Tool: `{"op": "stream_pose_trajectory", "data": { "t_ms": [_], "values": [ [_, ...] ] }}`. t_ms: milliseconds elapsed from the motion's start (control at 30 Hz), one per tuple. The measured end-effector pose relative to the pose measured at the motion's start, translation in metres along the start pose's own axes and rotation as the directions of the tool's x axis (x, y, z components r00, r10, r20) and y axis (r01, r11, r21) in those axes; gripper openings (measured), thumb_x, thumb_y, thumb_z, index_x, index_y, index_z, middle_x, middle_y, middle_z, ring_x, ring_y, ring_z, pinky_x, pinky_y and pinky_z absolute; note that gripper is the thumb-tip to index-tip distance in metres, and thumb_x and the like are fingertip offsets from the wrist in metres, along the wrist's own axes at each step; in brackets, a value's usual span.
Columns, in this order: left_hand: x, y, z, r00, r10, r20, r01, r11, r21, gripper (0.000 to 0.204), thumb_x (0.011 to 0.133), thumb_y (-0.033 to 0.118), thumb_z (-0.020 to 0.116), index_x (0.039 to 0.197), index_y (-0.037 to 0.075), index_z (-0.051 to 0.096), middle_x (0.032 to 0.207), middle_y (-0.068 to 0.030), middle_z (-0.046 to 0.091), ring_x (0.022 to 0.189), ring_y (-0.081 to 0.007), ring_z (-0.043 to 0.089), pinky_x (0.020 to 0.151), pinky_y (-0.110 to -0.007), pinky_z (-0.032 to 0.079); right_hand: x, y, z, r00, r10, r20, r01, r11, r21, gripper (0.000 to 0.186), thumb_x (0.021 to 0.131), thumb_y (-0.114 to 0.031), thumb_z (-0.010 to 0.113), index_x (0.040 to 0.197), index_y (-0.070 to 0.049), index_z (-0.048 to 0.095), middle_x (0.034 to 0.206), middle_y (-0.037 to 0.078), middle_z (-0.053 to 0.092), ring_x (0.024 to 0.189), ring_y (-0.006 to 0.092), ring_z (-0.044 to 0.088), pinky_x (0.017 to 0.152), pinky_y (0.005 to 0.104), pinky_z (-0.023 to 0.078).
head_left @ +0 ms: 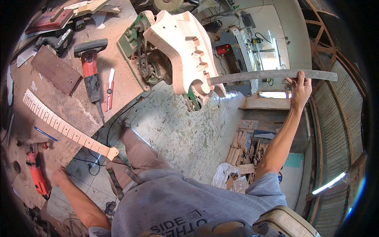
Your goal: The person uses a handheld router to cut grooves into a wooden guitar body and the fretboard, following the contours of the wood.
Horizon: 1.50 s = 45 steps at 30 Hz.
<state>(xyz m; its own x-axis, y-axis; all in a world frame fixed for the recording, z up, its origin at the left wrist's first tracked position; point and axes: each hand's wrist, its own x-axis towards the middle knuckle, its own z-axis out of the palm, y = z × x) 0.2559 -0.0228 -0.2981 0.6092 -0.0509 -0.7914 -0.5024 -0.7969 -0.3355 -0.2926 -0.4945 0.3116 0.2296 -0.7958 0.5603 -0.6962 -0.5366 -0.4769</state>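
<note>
In my right hand (302, 89) is a long metal ruler (268, 76), pinched near its far right end between thumb and fingers. The ruler's other end lies at the neck end of a pale wooden guitar body (179, 43) with routed cavities. That body rests on top of a green machine (134, 37) with a belt and pulley. Down at the left, my left hand (60, 176) is by the bench's edge; its fingers cannot be made out. Nearest to it are a red grinder (37, 173) and a fretboard-topped guitar neck (65, 128), lying on the bench.
The dusty workbench (118, 23) also carries a red and black power tool (91, 71), a red utility knife (109, 93), a brown wooden block (56, 70) and a blue pen (45, 133). Wood offcuts (241, 152) are heaped on the right. A grey machine (237, 51) stands behind the guitar body.
</note>
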Motion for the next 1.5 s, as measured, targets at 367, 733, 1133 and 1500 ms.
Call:
{"op": "stream_pose_trajectory", "data": {
  "t_ms": [367,733,1133,1500],
  "values": [
    [0.008,-0.002,0.010,1.000,-0.017,-0.026,0.017,1.000,-0.009,0.033,0.100,0.027,0.056,0.123,0.020,0.078,0.134,-0.0111,0.072,0.125,-0.0323,0.068,0.095,-0.049,0.059,-0.001,-0.002,0.002,1.000,0.007,0.002,-0.007,1.000,-0.009,0.027,0.108,-0.024,0.061,0.102,0.002,0.060,0.094,0.010,0.066,0.082,0.0172,0.071,0.072,0.0348,0.069],
    [-0.002,0.002,-0.008,0.984,-0.135,0.119,0.151,0.979,-0.137,0.034,0.097,0.027,0.063,0.126,0.016,0.077,0.140,-0.0080,0.069,0.130,-0.0287,0.066,0.102,-0.043,0.056,0.001,-0.003,0.002,1.000,0.016,-0.011,-0.016,1.000,-0.006,0.028,0.107,-0.024,0.064,0.095,0.001,0.057,0.091,0.010,0.065,0.080,0.0171,0.070,0.070,0.0356,0.069],
    [-0.015,0.005,-0.015,0.996,-0.069,0.062,0.073,0.995,-0.063,0.032,0.100,0.024,0.059,0.128,0.020,0.075,0.141,-0.0089,0.068,0.131,-0.0306,0.065,0.102,-0.046,0.057,-0.002,-0.004,0.001,1.000,0.014,-0.011,-0.014,0.999,-0.033,0.028,0.108,-0.025,0.062,0.099,0.001,0.060,0.092,0.011,0.066,0.081,0.0175,0.071,0.071,0.0344,0.069],
    [0.007,-0.001,-0.001,0.990,-0.105,0.097,0.115,0.988,-0.104,0.034,0.100,0.026,0.058,0.129,0.019,0.075,0.141,-0.0092,0.068,0.131,-0.0304,0.065,0.102,-0.047,0.056,-0.001,-0.005,0.002,1.000,0.012,-0.001,-0.012,0.999,-0.034,0.028,0.108,-0.025,0.062,0.099,0.001,0.060,0.093,0.011,0.066,0.082,0.0170,0.071,0.072,0.0345,0.070]
  ]
}}
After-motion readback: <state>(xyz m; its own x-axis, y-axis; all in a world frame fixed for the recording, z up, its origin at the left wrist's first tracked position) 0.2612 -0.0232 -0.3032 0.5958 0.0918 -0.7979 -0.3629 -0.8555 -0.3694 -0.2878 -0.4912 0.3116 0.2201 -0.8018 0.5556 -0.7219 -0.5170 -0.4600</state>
